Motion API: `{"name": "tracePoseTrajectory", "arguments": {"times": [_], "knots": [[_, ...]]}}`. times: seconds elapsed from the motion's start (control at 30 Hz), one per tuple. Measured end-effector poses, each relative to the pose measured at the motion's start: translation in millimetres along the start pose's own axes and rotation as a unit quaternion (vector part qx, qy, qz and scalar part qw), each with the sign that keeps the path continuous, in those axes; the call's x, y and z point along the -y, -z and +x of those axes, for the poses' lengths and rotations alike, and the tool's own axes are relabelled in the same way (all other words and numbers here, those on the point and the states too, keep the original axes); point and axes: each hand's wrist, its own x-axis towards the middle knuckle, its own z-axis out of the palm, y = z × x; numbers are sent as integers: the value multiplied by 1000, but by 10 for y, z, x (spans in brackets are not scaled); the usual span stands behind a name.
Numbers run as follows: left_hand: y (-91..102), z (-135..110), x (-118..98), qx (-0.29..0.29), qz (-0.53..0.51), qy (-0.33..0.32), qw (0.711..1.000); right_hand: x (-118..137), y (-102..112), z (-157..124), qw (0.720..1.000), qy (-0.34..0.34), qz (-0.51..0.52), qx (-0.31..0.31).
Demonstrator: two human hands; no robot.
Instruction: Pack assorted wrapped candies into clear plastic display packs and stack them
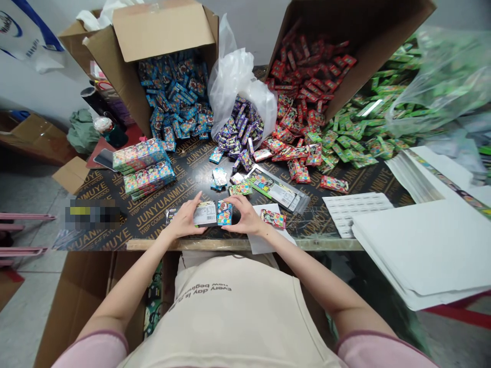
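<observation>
Close to the table's front edge, my left hand [184, 219] grips a small flat box with a white barcode side [206, 214] between thumb and fingers. My right hand [246, 216] pinches a small blue printed box [224, 212], end to end with the barcode box. A red small box [273, 219] lies on a white paper sheet [264, 243] beside my right wrist. Just beyond my hands are loose small boxes [219, 177] and a clear-wrapped flat packet [276, 189]. Stacked rows of small boxes [149, 176] stand to the left.
Along the back are a carton of blue boxes [178, 97], a plastic bag of purple boxes [241, 122], a carton of red boxes [307, 76] and a heap of green boxes [356, 128]. White card sheets [425, 250] overhang the front edge at right. A label sheet [355, 210] lies beside them.
</observation>
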Motion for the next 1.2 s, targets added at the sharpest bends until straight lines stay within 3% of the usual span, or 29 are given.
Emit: {"name": "tracePoseTrajectory", "arguments": {"times": [0.33, 0.5, 0.63, 0.77, 1.0, 1.2], "knots": [[102, 25, 45, 13, -38, 24, 999, 60, -18, 19, 1000, 11, -1, -25], [134, 89, 22, 10, 27, 25, 999, 132, -90, -14, 995, -23, -59, -74], [114, 151, 22, 60, 51, 22, 997, 110, -142, -44, 999, -8, -25, -38], [89, 202, 45, 82, 37, 14, 996, 10, -190, -61, 999, -8, -2, -45], [66, 209, 8, 72, -1, -5, 997, -143, -72, 17, 999, 15, 49, -7], [16, 182, -106, 46, 1, -28, 999, 0, 80, 85, 998, 63, -13, 26]]}}
